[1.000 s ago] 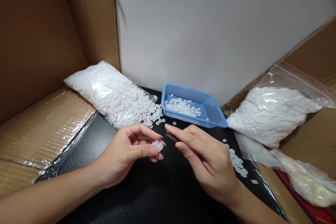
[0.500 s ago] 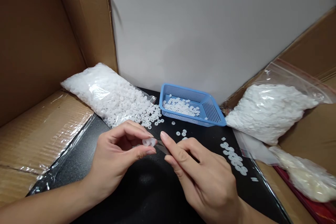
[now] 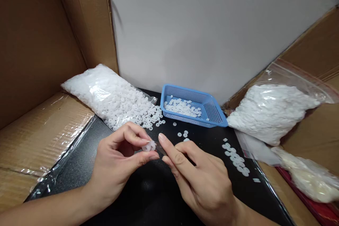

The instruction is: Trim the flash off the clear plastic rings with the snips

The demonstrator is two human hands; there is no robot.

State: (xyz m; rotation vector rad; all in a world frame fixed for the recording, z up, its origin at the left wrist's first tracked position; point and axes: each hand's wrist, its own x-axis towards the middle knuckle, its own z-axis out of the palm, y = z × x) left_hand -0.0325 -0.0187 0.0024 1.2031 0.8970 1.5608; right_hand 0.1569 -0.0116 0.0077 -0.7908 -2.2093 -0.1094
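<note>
Between the thumb and fingertips of my left hand (image 3: 116, 162) is a small translucent white ring piece (image 3: 148, 146), with curved parts overlapping. My right hand (image 3: 201, 173) pinches a thin metal blade (image 3: 160, 149), its tip at the right side of the piece. Beyond the hands sits a blue perforated basket (image 3: 194, 122) holding many small white rings. Loose white rings (image 3: 182, 134) lie on the black surface between the basket and my right hand. Further right, a cluster of translucent pieces (image 3: 235, 159) lies on the same surface.
A plastic bag of white rings (image 3: 111, 99) spills open at the left. On the right stands a zip bag of white pieces (image 3: 275, 109), with a bag of cream-coloured items (image 3: 307, 176) below it. Cardboard (image 3: 53, 130) and a pale wall (image 3: 185, 24) surround the black surface (image 3: 148, 197).
My right hand and the blade have shifted slightly left. The piece in my left hand has tilted and moved a little left and down.
</note>
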